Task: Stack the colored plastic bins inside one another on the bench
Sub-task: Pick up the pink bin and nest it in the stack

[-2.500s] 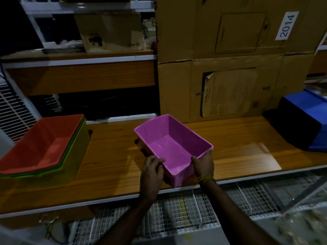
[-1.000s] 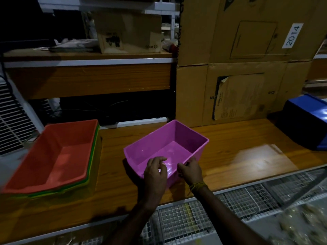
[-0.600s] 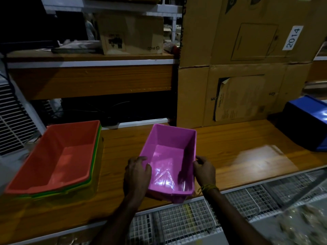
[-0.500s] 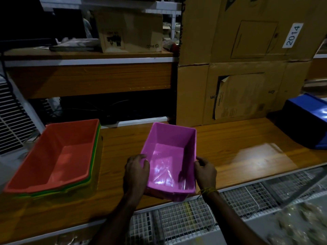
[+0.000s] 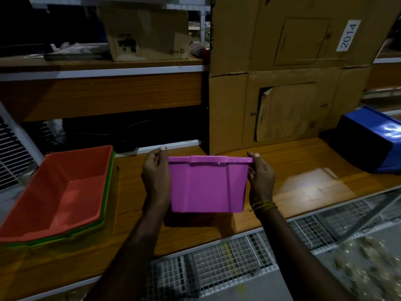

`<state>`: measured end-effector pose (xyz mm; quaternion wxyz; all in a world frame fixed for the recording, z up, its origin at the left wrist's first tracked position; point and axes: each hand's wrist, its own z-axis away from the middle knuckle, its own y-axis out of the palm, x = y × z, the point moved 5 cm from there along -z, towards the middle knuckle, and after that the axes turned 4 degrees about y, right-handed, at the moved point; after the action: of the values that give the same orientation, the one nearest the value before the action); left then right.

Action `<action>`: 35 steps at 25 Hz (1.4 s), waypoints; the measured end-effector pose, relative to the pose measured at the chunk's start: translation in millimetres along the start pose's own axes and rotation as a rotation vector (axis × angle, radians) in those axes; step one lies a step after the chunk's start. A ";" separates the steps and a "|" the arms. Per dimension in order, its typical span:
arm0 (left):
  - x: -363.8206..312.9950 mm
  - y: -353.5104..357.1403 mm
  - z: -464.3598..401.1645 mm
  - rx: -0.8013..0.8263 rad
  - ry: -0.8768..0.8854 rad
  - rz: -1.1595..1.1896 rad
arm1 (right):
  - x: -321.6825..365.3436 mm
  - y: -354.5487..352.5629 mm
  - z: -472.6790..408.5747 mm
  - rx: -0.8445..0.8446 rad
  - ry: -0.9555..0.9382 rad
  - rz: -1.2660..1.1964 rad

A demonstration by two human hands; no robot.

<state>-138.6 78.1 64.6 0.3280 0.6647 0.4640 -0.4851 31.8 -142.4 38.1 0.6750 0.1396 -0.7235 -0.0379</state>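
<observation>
A pink plastic bin (image 5: 207, 185) hangs in the air above the wooden bench (image 5: 303, 170), its end wall facing me and its inside hidden. My left hand (image 5: 155, 172) grips its left rim and my right hand (image 5: 260, 177) grips its right rim. At the left of the bench stands a nested stack: an orange bin (image 5: 63, 192) on top, with green and yellow rims (image 5: 108, 192) showing beneath it. A blue bin (image 5: 373, 140) lies upside down at the far right of the bench.
Large cardboard boxes (image 5: 282, 83) stand against the back of the bench, right of centre. A wooden shelf (image 5: 102, 90) with a smaller box crosses above on the left. A wire mesh rack (image 5: 238, 257) runs below the bench's front edge.
The pink bin rested on the bench, open side up and turned lengthwise. Both hands have since lifted it off the bench and levelled it, so only its end wall shows.
</observation>
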 end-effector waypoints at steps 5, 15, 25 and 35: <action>5.3 3.7 6.5 0.007 0.005 -0.011 | -1.7 0.4 -2.5 0.045 0.016 0.023; 68.7 8.2 28.3 -0.007 -0.262 -0.179 | -65.0 -15.1 -9.7 0.133 0.143 0.231; 75.5 44.7 28.8 -0.013 -0.187 -0.496 | -79.7 -14.7 -33.5 0.216 0.196 0.346; 83.5 69.2 15.5 0.140 -0.142 -0.712 | -88.2 5.5 -43.4 0.212 0.151 0.451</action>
<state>-70.9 64.8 -20.5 0.1236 0.4474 0.6079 -0.6442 78.2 -109.0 -42.1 0.7001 0.0474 -0.6837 0.2002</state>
